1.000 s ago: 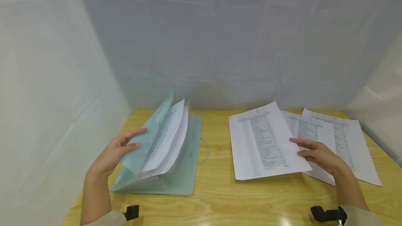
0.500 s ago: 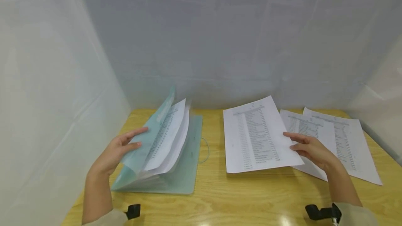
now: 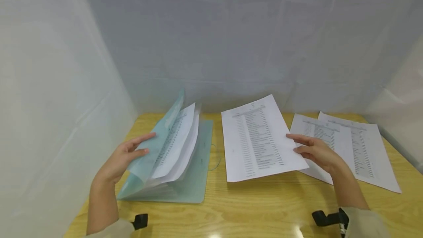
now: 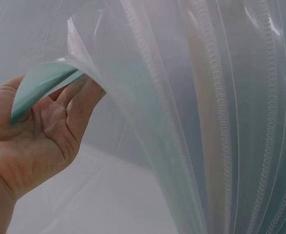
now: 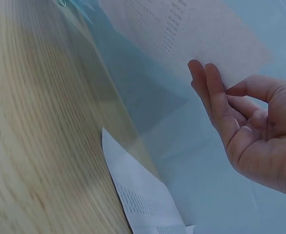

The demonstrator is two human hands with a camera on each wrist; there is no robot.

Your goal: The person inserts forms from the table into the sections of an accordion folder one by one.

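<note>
At the left, the left hand [image 3: 120,159] holds the raised cover of a teal display book [image 3: 198,179] between thumb and fingers; if that hold loosened, the bendy plastic would probably spring shut over the clear pockets [image 4: 220,146]; the thin elastic loop [image 3: 219,159] juts from the book's right edge, where a low-carried paper corner might snag; farther right, the right hand [image 3: 317,153] pinches a printed sheet [image 3: 259,140] by its right edge only, thumb against fingers, so the unsupported far side could droop, crease or catch on a pocket edge; its lower right part overlaps the nearer loose page [image 3: 307,124] in the head view, and any rubbing there might drag that page along.

As for looks, the book lies on the left of the wooden table [image 3: 231,201], translucent and fanned, with printed paper showing inside; the pinched sheet is right of it and apart from it, tilted above the table, white, slightly bowed, with a grey-shaded list too small to read; at far right the nearer page partly covers a second loose page [image 3: 376,153].
</note>
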